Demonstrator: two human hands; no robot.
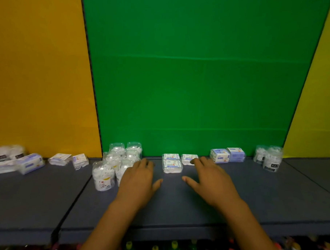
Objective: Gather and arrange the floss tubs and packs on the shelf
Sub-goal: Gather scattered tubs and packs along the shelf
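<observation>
Both my hands reach over the grey shelf [173, 205], fingers straight and spread. My left hand [139, 179] lies beside a cluster of clear round floss tubs [114, 163], its fingertips at the cluster's right edge. My right hand [210, 177] has its fingertips touching a small flat floss pack [187, 158]. A stack of two similar packs [171, 163] stands between the hands near the back wall. Neither hand holds anything.
Two bluish packs [228, 155] and two clear tubs [268, 158] sit at the back right. On the left shelf section lie more packs [29, 163], small packs [79, 160] and tubs [8, 152]. Bottles [174, 247] stand on the shelf below. Green and yellow panels back the shelf.
</observation>
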